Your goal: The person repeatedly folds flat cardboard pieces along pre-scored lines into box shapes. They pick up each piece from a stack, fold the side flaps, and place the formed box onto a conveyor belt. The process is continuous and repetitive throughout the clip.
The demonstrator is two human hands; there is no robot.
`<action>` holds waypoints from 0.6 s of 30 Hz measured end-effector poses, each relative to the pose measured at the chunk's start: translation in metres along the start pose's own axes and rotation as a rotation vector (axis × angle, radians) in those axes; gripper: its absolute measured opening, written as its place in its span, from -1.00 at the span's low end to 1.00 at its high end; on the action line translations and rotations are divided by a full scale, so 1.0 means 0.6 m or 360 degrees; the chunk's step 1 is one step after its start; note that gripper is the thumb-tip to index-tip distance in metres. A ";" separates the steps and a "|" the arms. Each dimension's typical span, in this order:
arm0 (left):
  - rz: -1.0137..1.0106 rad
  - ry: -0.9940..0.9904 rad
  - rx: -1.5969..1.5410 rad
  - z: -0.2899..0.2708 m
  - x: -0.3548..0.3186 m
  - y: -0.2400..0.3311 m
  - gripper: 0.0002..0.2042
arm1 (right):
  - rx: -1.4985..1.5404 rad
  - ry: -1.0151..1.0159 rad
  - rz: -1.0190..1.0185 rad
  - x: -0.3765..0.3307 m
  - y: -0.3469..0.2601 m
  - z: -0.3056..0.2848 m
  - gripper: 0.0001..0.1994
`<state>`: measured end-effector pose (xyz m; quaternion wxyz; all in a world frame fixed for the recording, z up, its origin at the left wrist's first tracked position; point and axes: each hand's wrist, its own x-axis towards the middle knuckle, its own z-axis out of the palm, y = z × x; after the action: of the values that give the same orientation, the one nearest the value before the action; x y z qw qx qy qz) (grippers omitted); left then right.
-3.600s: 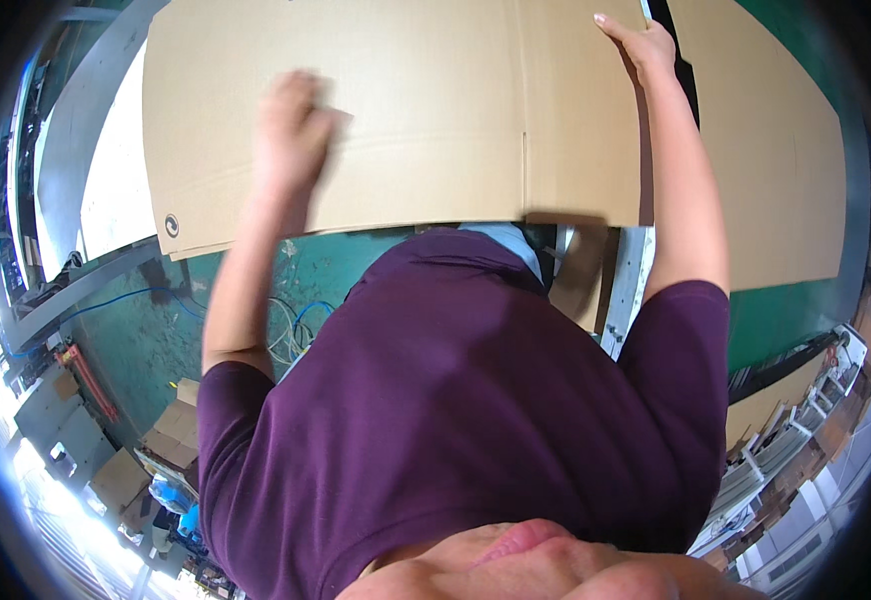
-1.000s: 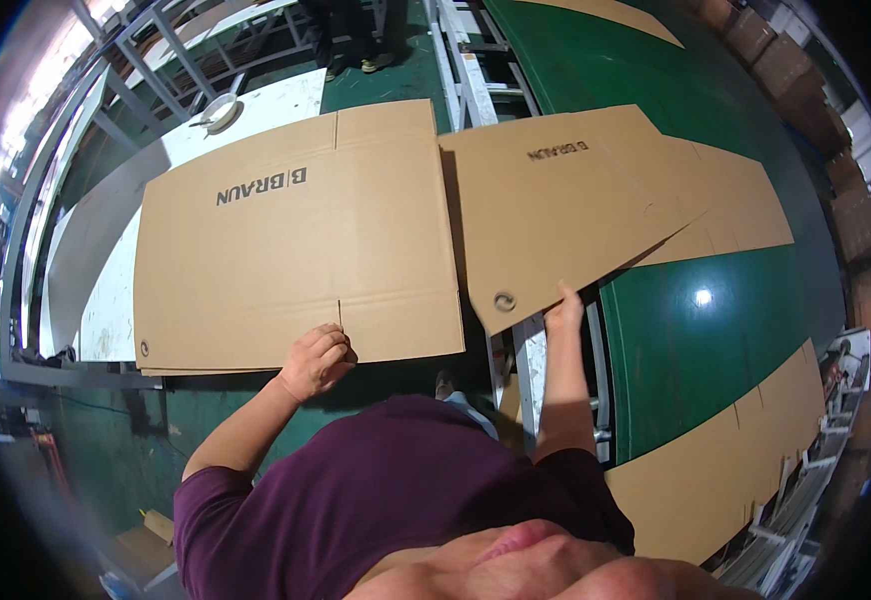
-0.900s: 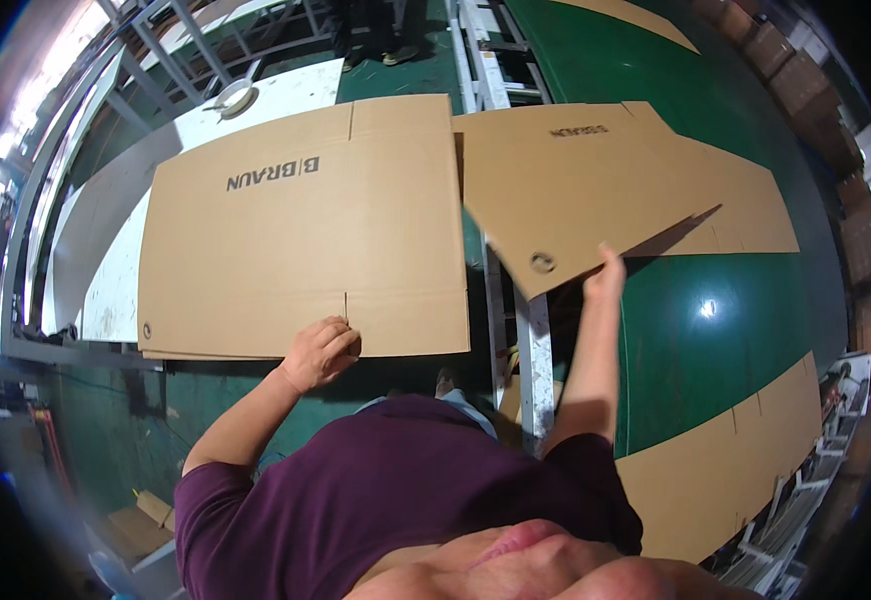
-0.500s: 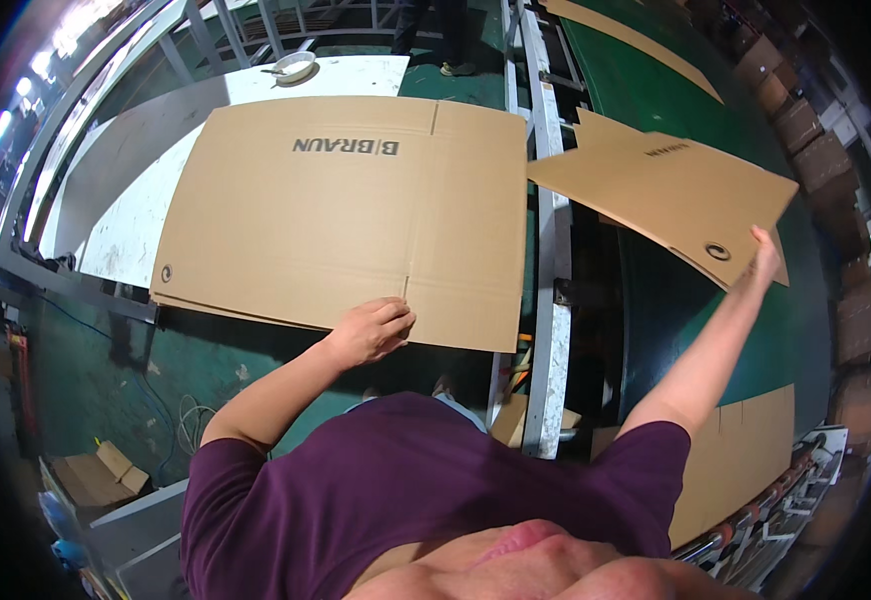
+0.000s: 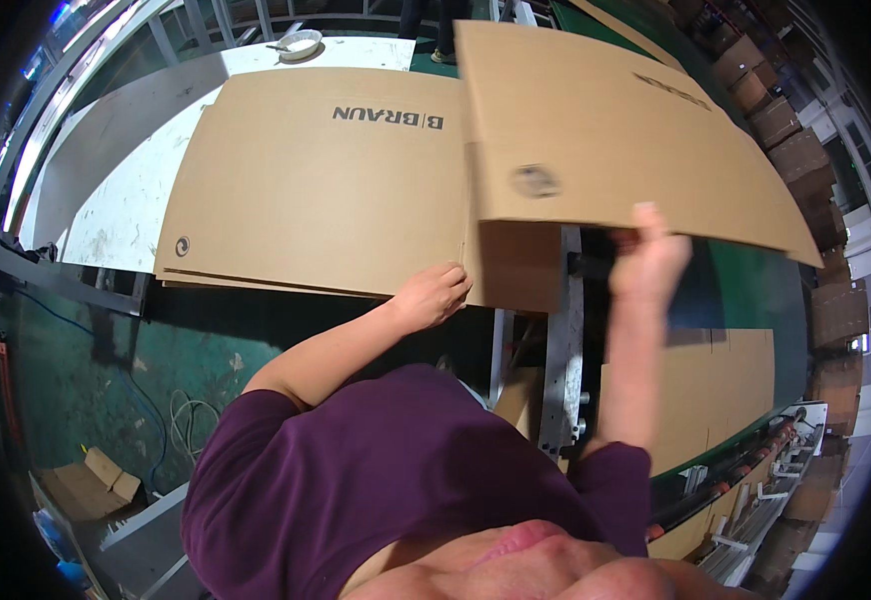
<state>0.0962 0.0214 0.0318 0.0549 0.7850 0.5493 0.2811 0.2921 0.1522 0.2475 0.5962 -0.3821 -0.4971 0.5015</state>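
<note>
At the far left of the frame a grey metal table [image 5: 106, 110] ran up toward the top edge, its white top [image 5: 116, 200] bare below a small white bowl [image 5: 299, 43] near the upper middle. A stack of flat cardboard sheets [image 5: 326, 190] lay on it across the upper centre, long axis running left to right, its printed end toward the top of the frame and a small round mark near its lower left corner. The left hand [image 5: 434, 296] came up from the lower centre on a bent forearm and rested on the near edge of that stack, fingers curled together over the edge. Right of it, a second cardboard sheet [image 5: 616, 130] was held up off the stack, overlapping its right end, long axis slanting from the upper centre down toward the right edge, with a blurred round mark near its lower left. The right hand [image 5: 646, 262] reached nearly straight up under that sheet's near edge, fingers closed on the edge. Below it a green conveyor belt [image 5: 746, 290] carried more flat cardboard [image 5: 716, 390] at the right.
</note>
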 end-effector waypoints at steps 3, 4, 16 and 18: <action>0.0077 0.0109 -0.0113 0.011 0.013 0.003 -0.66 | 0.0429 -0.0405 0.0292 -0.176 0.160 0.079 -0.63; -0.0052 0.0091 -0.0369 0.004 0.017 0.008 -0.70 | 0.0742 -0.0328 0.0551 -0.209 0.164 0.100 -0.66; -0.0088 0.0073 -0.0255 0.029 -0.047 0.015 -0.67 | 0.1041 -0.0715 0.1759 -0.356 0.298 0.246 -0.64; 0.0045 0.0162 -0.0031 0.053 -0.058 0.017 -0.66 | 0.1039 -0.0847 0.2029 -0.370 0.315 0.243 -0.57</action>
<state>0.1125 -0.0068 -0.0038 0.0304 0.7768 0.5375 0.3266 0.1082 -0.0321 0.0516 0.1340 -0.2658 -0.1339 0.9452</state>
